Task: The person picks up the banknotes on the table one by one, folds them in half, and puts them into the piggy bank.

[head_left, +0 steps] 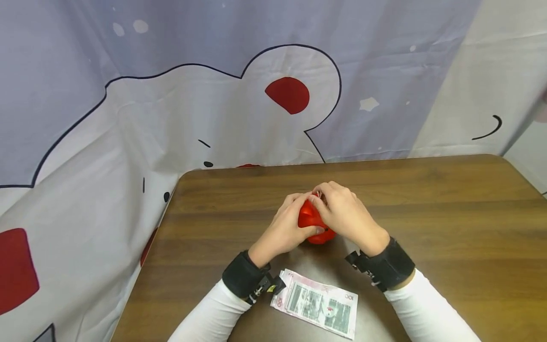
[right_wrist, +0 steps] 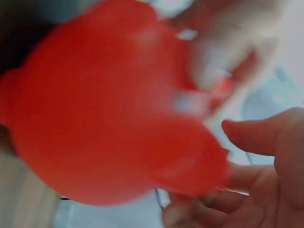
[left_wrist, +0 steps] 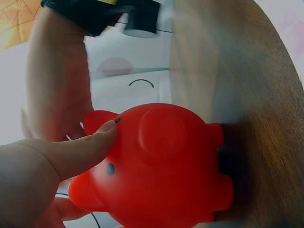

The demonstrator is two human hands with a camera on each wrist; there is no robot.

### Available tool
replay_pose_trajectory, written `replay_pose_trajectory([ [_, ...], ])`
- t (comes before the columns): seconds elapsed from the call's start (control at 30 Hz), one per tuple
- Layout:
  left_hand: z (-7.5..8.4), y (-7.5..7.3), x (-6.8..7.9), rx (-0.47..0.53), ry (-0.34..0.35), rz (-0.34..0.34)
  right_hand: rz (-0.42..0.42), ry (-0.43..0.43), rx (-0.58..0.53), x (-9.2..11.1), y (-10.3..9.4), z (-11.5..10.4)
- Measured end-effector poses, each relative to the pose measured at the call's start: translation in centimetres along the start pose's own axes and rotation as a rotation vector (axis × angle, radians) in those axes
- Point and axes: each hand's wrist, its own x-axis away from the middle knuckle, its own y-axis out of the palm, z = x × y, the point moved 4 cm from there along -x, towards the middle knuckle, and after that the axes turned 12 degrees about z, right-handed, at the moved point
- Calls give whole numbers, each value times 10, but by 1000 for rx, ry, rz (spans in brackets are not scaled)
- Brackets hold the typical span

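A red piggy bank (head_left: 314, 218) stands on the table between both hands. My left hand (head_left: 285, 228) grips it; in the left wrist view its thumb (left_wrist: 97, 142) lies across the pig's face beside a black eye, near the snout (left_wrist: 164, 133). Over the top of the bank, my right hand (head_left: 344, 213) curls its fingers at an ear (right_wrist: 190, 161), with the thumb (right_wrist: 247, 135) apart from the surface in the right wrist view. A pale blurred patch shows on the pig's top there. Nearer me lies a stack of banknotes (head_left: 318, 304).
The brown wooden table (head_left: 448, 228) extends well to the right of the hands. Behind it hangs a patterned cloth (head_left: 192, 109) in grey-blue and white. Black wrist straps with cameras (head_left: 384, 263) sit just above the tabletop.
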Motion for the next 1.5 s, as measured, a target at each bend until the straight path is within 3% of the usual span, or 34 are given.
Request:
replay_pose_trajectory([
  [0.17,0,0,0,6,-18,-15,34,-27,-81,-4,-12,2],
  [0.6,-1,0,0,-3,-36,-21,65,-29,25,-1,-7,11],
  [0.73,0,-1,1,-24,-39,-14,19,-106,95,1,-7,6],
  [0.93,0,0,1,-49,-54,-4,-60,-320,243,7,-14,-8],
  [1.03,1,-1,1,-49,-63,-4,-90,-375,263,9,-17,-12],
  [1.27,1,-4,2,-68,-35,-1,-131,-286,218,7,-23,-10],
  [1.37,8,-15,6,-101,13,48,-104,-253,186,7,-34,-10],
  [1.5,34,-44,20,-156,144,220,-8,-275,112,10,-55,-15],
])
